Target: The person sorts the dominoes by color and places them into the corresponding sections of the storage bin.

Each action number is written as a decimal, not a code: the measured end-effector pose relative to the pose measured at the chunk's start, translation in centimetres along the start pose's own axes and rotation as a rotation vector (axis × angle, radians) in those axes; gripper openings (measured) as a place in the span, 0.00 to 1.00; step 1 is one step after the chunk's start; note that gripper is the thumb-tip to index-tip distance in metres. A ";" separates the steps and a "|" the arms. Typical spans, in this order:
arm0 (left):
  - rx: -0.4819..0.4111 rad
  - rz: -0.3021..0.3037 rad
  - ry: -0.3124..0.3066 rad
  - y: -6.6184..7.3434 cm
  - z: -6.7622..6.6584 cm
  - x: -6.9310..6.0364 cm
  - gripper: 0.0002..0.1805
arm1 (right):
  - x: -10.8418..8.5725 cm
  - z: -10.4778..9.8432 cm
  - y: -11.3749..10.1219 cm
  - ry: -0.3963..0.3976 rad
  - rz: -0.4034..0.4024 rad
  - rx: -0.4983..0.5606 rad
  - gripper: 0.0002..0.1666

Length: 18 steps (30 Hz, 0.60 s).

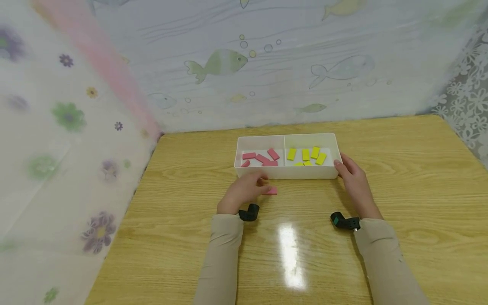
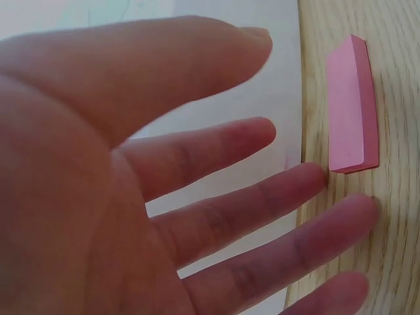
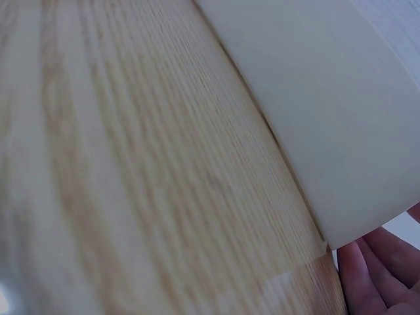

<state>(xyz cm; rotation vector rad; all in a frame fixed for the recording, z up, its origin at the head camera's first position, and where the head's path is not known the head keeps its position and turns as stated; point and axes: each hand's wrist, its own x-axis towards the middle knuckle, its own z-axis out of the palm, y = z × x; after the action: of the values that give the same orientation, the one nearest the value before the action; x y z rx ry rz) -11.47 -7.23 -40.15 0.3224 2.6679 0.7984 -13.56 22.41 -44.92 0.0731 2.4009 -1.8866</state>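
Observation:
A white two-compartment box [image 1: 287,172] stands on the table, with pink blocks [image 1: 249,156] in its left compartment and yellow blocks [image 1: 291,154] in its right one. One more pink block [image 2: 346,111] lies on the table just in front of the box. My left hand [image 1: 245,188] hovers beside that block, its fingers extended and apart and nothing in its grasp, as the left wrist view shows. At the box's right end, my right hand [image 1: 354,178] holds the front corner, thumb at the front and fingers along the side wall.
The wooden table [image 1: 183,237] reaches back to a fabric backdrop [image 1: 274,93] printed with fish. A flowered cloth [image 1: 68,169] hangs along the left side. Black wrist cameras [image 1: 249,212] sit on both wrists.

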 end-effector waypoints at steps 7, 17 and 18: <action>0.027 -0.037 0.026 0.4 0.2 0.1 0.23 | -0.1 0.0 -0.1 0.001 0.001 -0.003 0.40; 0.150 -0.010 0.034 0.7 1.0 0.5 0.21 | -0.1 0.0 -0.2 -0.003 0.006 -0.001 0.41; 0.156 -0.007 0.032 0.7 1.1 0.5 0.20 | -0.1 0.0 -0.2 -0.004 0.006 -0.002 0.41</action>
<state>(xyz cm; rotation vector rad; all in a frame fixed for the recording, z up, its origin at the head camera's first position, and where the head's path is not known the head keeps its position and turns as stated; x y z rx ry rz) -11.46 -5.97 -40.75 0.3405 2.7658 0.5994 -13.44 22.37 -44.68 0.0763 2.3978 -1.8801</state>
